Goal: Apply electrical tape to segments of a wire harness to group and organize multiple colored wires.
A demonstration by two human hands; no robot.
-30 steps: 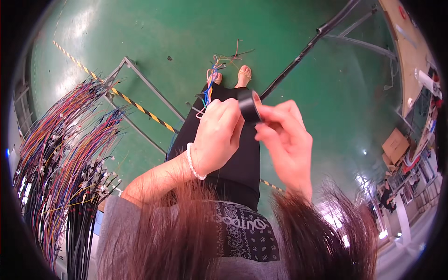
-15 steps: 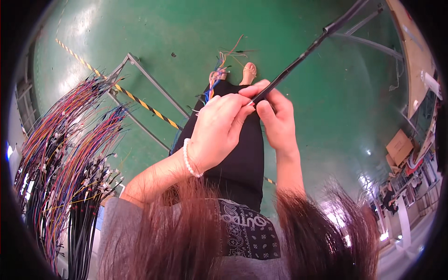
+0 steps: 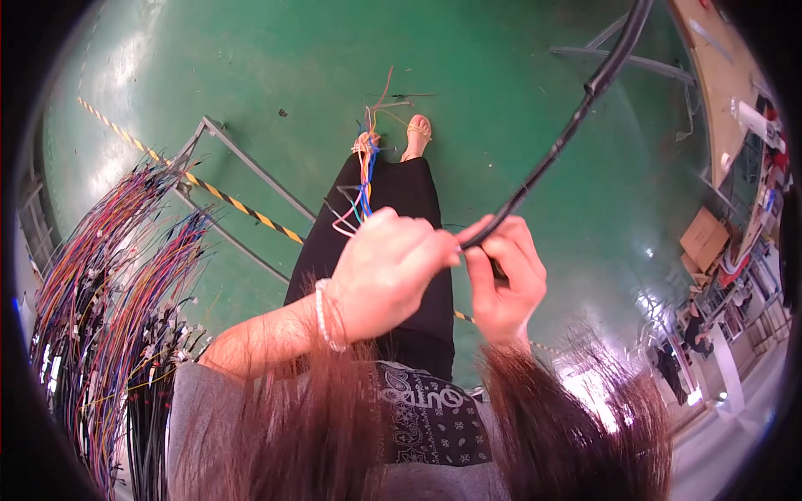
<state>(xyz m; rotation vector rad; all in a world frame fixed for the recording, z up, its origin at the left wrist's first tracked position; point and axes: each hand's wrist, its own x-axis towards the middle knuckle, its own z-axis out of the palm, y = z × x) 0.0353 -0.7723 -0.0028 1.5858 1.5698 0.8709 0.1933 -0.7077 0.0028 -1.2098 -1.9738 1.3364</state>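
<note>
A black sleeved cable [image 3: 558,149] runs from the upper right down to my hands, with a thicker black section toward its far end. My right hand [image 3: 507,271] pinches it close to its near end. Pressed up against that end, my left hand [image 3: 393,265] is closed around the bundle of coloured wires [image 3: 366,179]. Blue, yellow, orange and white strands stick out beyond the left fist and hang over my legs. The spot where wires and black sleeve meet lies between my fingertips and is mostly hidden.
Thick bunches of multicoloured wires [image 3: 109,242] hang at the left, with black cables below. Beside them stands a grey metal frame [image 3: 259,167] near yellow-black floor tape [image 3: 242,205]. A cardboard box [image 3: 704,240] and a table [image 3: 710,92] are at the right.
Both hands have come closer to my body, carrying the cable along. The black cable now bends more, and more of the coloured wires shows beyond my left hand.
</note>
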